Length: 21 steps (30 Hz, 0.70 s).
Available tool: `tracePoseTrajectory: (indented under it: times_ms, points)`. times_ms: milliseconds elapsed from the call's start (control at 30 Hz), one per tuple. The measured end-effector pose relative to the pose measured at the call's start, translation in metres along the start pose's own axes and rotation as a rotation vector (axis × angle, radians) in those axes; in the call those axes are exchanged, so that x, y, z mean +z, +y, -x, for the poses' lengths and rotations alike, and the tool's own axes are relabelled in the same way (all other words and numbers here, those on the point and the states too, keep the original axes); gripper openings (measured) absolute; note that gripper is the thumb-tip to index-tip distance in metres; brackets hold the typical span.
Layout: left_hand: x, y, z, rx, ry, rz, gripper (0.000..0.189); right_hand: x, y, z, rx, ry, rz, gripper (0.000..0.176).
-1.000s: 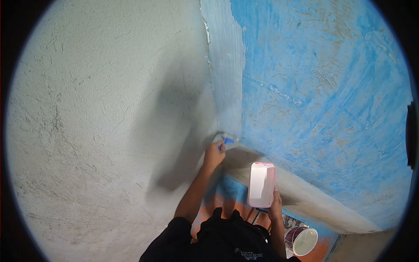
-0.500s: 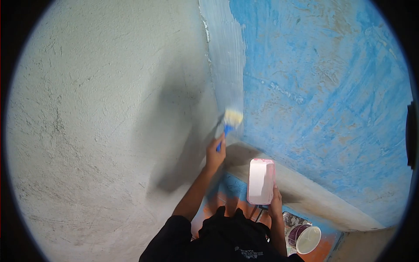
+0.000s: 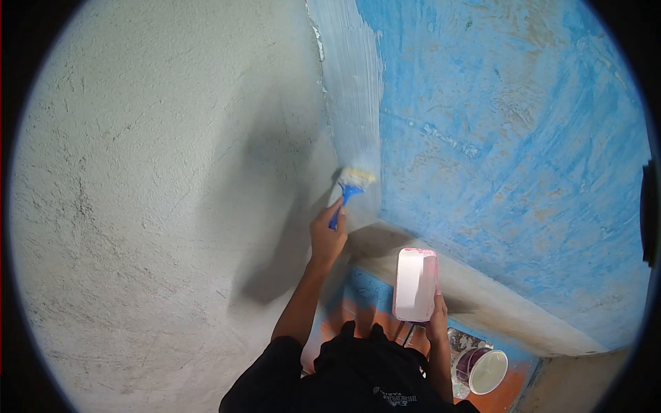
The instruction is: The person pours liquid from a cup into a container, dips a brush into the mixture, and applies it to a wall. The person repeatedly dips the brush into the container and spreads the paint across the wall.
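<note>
My left hand [image 3: 328, 233] is closed around the blue handle of a paintbrush [image 3: 352, 184]. Its pale yellowish bristles touch the wall at the corner, at the low end of a whitish painted strip [image 3: 351, 89]. That strip runs down the edge of the blue wall [image 3: 482, 124], beside the grey-white wall [image 3: 151, 172]. My right hand [image 3: 436, 321] grips the side of a pinkish-white rectangular paint container [image 3: 416, 283], its top facing me. White paint seems to lie inside it, partly in shadow.
A bucket [image 3: 486, 372] with a pale, round top stands on the orange and blue floor [image 3: 368, 292], at lower right. A grey ledge [image 3: 482, 289] runs along the foot of the blue wall. A dark object [image 3: 648, 213] shows at the far right edge.
The paintbrush has shifted slightly left and up, and its handle leans differently. My left hand moved left with it. The container stays in my right hand, almost in place.
</note>
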State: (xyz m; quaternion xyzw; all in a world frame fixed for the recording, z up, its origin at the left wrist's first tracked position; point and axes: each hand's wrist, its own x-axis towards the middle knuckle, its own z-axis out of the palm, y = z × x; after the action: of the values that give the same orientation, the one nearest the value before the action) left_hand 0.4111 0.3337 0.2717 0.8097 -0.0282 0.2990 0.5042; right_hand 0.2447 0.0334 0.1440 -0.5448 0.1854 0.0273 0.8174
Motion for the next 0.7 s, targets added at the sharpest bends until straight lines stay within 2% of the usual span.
tracePoseTrajectory:
  times_ms: [100,200,333,433,467,600,700]
  points:
    - [0.008,-0.012,0.009,0.068,0.168,0.055,0.026,0.007,-0.005,0.005,0.006,0.014,-0.041,0.056]
    - [0.051,-0.079,0.051,0.189,0.094,0.089,0.025,0.007,-0.007,0.002,0.015,0.024,-0.038,0.057]
    - [0.068,-0.163,0.123,-0.004,-0.115,-0.013,0.025,0.012,-0.013,0.004,0.012,0.002,-0.050,0.058]
    - [0.054,-0.171,0.113,-0.218,-0.362,-0.255,0.027,0.013,-0.016,0.004,0.030,0.011,-0.045,0.057]
    - [0.053,-0.172,0.104,-0.197,-0.342,-0.250,0.026,0.013,-0.015,0.006,0.048,0.018,-0.045,0.057]
    - [0.020,-0.054,-0.018,-0.064,-0.293,-0.181,0.023,0.011,-0.012,0.004,0.024,-0.017,-0.013,0.057]
    - [-0.028,0.053,-0.103,0.146,-0.232,-0.188,0.021,0.003,-0.001,-0.003,-0.004,-0.057,0.013,0.060]
